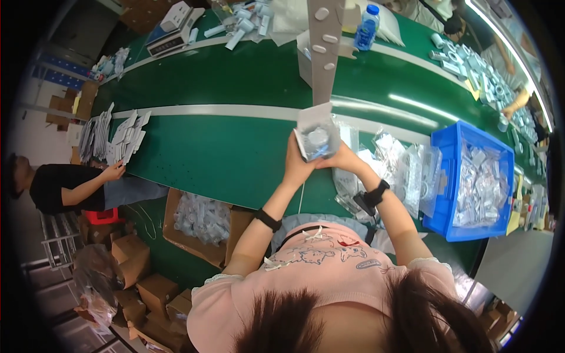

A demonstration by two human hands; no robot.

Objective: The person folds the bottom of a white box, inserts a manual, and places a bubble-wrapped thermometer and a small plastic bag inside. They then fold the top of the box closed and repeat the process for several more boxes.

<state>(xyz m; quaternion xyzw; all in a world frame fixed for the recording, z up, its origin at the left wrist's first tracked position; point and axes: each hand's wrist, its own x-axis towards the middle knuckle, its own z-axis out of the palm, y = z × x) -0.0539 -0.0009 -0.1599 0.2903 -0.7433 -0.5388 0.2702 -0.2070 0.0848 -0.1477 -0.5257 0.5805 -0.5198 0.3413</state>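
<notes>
Both my hands hold a small white box [308, 122] above the green table, its flap standing up at the far side. Inside it a pale rounded piece and a bit of blue show; their kind is hard to make out. My left hand [298, 163] wraps the box's left side and bottom, fingers closed. On the right side my right hand [343, 157] grips it, with its fingertips partly hidden. Clear plastic bags with silvery contents [391, 152] lie on the table just right of my right hand.
A blue bin [444, 187] full of bagged parts stands at the right. A metal post [324, 56] rises beyond the box, near a blue bottle [367, 27]. At left, a person [65, 185] handles flat white cartons [128, 138]. An open cardboard box [172, 226] of parts sits below the table edge.
</notes>
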